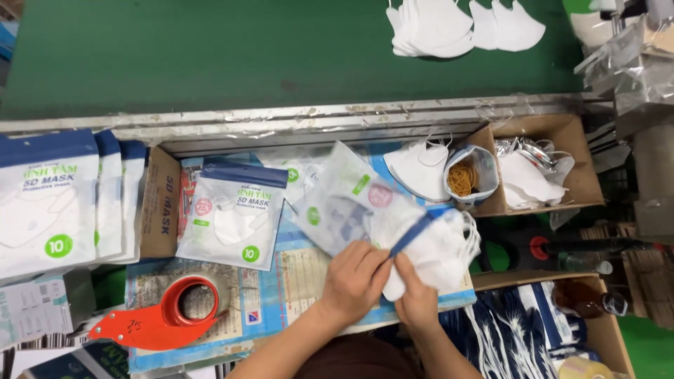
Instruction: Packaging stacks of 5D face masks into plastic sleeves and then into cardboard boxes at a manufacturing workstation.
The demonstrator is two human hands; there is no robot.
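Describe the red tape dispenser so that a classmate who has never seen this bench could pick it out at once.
Start at the green conveyor belt and drop to the cluttered bench below it. At the bench's near left, left of the person's left hand, lies the tape dispenser. It alone is bright red, ring-shaped with a pointed tail, among white and blue mask packets.

Illumination is bright, even and diffuse from overhead, producing only soft, short shadows beneath the left hand (354, 277) and right hand (415, 298) and under the red tape dispenser (165, 319). Specular glare appears on the clear plastic pouch (347, 203) held at centre and on the crumpled film at the right edge, while the white masks (456, 24) on the green belt (210, 49) are near overexposure with little surface detail. Focus is moderately soft throughout, compression smears fine print, and wide-angle distortion bows the metal rail (281, 119) slightly toward the frame edges.
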